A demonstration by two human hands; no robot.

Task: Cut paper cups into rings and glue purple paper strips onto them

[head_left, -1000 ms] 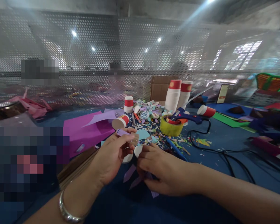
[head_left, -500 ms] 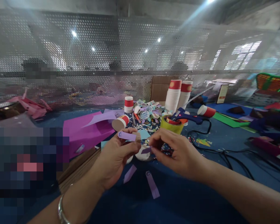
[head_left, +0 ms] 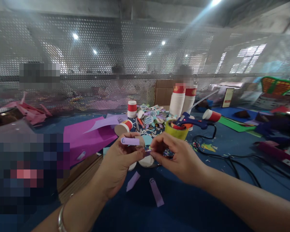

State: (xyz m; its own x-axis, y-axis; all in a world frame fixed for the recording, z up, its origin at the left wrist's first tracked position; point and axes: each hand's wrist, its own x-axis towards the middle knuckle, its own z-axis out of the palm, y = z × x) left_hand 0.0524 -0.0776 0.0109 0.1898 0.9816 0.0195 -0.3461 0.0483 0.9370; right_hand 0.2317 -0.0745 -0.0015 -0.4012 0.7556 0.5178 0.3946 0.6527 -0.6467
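My left hand (head_left: 118, 162) is closed on a small brown cardboard piece (head_left: 141, 141), from which a purple paper strip with a drawn smiley face (head_left: 131, 141) sticks out to the left. Between thumb and fingers, my right hand (head_left: 178, 158) pinches a small purple paper piece (head_left: 147, 151), its free end close to my left fingertips; whether it touches the cardboard I cannot tell. Below the hands lie white discs (head_left: 146, 161), partly covered. Two loose purple strips are nearer me: a pointed one (head_left: 133, 181) and one with a smiley face (head_left: 157, 192).
A hot glue gun (head_left: 192, 121) rests on a yellow tape roll (head_left: 175, 131), its black cable (head_left: 214, 155) running right. Paper cup stacks (head_left: 177, 101), a heap of small paper crafts (head_left: 151, 116) and paper scraps lie behind. Purple sheets (head_left: 87, 133) and cardboard (head_left: 79, 177) are left.
My right hand picked a purple paper piece off the table and brought it up to my left hand, uncovering the smiley strip below. The left hand's strip has turned level.
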